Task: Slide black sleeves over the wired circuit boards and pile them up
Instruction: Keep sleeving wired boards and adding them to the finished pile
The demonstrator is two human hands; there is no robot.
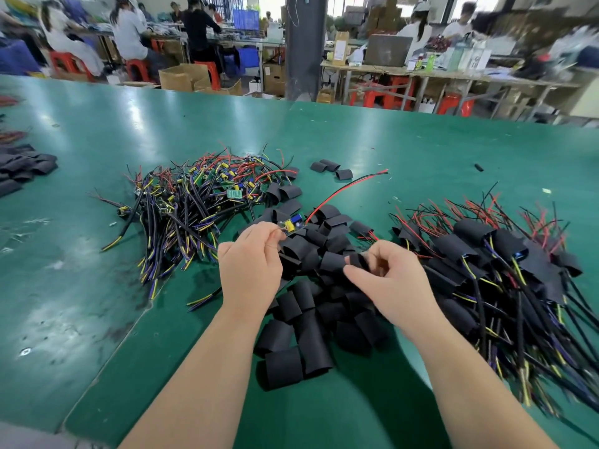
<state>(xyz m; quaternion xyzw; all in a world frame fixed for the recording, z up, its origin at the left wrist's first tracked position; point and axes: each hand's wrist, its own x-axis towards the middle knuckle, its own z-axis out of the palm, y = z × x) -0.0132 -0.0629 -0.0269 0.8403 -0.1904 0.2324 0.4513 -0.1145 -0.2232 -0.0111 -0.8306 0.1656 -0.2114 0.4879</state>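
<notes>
We see a glossy green table top, scuffed and dull toward its left edge, matt black sleeves of soft-looking plastic, wires in shiny plastic insulation.

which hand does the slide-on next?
Right, likely. The right hand pinches a black sleeve close to the circuit board that the left hand holds above the loose sleeves, so the left hand need only steady it.

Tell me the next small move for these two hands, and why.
Probably bring the black sleeve pinched in the right hand to the bare circuit board in the left hand and start it over the board's end; they are apart now.
</notes>
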